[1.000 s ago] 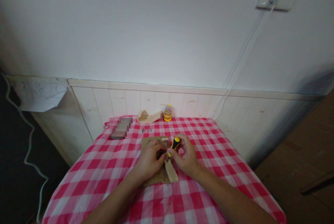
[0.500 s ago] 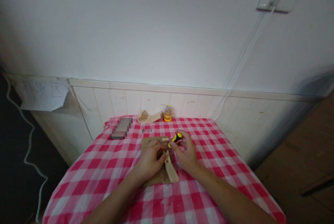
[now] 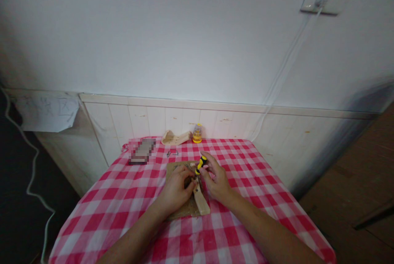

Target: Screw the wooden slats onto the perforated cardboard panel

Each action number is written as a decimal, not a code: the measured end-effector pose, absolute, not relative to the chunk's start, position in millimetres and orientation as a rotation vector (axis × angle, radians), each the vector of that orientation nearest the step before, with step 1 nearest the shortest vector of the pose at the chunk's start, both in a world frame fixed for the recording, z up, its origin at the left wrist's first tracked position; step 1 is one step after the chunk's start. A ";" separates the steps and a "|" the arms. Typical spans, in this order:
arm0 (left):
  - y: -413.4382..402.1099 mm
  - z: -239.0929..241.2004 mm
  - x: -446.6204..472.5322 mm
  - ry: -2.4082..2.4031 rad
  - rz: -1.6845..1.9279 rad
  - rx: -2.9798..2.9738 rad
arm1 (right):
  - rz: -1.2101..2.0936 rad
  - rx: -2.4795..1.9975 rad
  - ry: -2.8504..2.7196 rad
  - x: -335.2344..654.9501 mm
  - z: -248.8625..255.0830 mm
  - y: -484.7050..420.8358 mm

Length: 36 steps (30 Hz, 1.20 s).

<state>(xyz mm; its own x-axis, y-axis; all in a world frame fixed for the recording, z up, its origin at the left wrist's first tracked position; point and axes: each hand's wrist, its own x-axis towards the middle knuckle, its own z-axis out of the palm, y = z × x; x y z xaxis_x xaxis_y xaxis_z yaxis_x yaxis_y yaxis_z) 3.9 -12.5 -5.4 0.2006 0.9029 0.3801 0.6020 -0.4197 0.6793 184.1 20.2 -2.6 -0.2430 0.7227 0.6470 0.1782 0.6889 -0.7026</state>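
Observation:
My right hand (image 3: 218, 177) grips a yellow-and-black screwdriver (image 3: 201, 165) between thumb and fingers, its handle leaning up and slightly right. The screwdriver's lower end meets a pale curved wooden piece (image 3: 201, 203), which has a dark hole in it. My left hand (image 3: 178, 185) is closed on the upper part of that wooden piece, fingertips close to the tool's tip. Those fingers hide the tip and anything small there. Beneath both hands lies a brown board (image 3: 181, 213), flat on the table.
A red-and-white checked cloth (image 3: 261, 214) covers the table. Toward the wall stand another curved wooden part (image 3: 176, 138) and a yellow-capped clear container (image 3: 197, 133). Small metal pieces (image 3: 172, 153) lie in front of them. A pixelated flat object (image 3: 143, 151) rests at back left.
My right hand has turned the screwdriver more upright, its handle end swinging left. My left hand and the wooden piece keep their place on the board.

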 end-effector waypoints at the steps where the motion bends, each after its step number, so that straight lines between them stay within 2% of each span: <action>1: -12.5 -5.3 3.8 1.406 1.072 2.099 | 0.586 -0.727 -1.768 183.9 -2.1 20.1; 19: -11.8 -4.7 2.1 1.385 1.025 2.088 | 0.434 -0.755 -1.655 188.5 -3.4 13.0; 36: -13.1 -1.9 2.5 1.395 1.024 2.091 | 0.525 -0.652 -1.796 188.5 -1.6 4.3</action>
<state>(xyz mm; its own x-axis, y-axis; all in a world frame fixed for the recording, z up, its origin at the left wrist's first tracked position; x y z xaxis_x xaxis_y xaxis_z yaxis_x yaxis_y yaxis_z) 2.5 -13.1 -1.9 0.2239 0.9128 0.3417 0.5997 -0.4054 0.6900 188.5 4.3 -1.6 -0.2478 0.6603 0.7089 0.1742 0.7502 -0.6379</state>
